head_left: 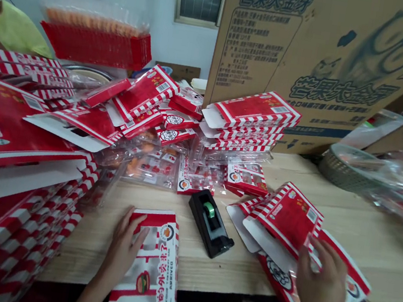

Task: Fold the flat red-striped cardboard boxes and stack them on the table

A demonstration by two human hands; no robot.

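Note:
My left hand (125,243) grips the left edge of a red-and-white box (152,271), its thumb over the front; the box has cut-out windows and its lower end leaves the picture. My right hand (322,280) has its fingers at the corner of a red striped carton (287,213) with an open white flap. Under that carton lie other boxes (352,272), one overhanging the table's front edge; the undersides of my fingers are hidden. Between my hands stands a black tape dispenser (211,224) with a green roll (209,209).
Striped cartons are piled high at left (24,184) and stacked at centre (253,113). Clear-wrapped packs (153,166) lie behind the dispenser. A large cardboard box (265,38) stands at the back, a basket (347,169) at right. A person in a yellow top (14,27) is at far left.

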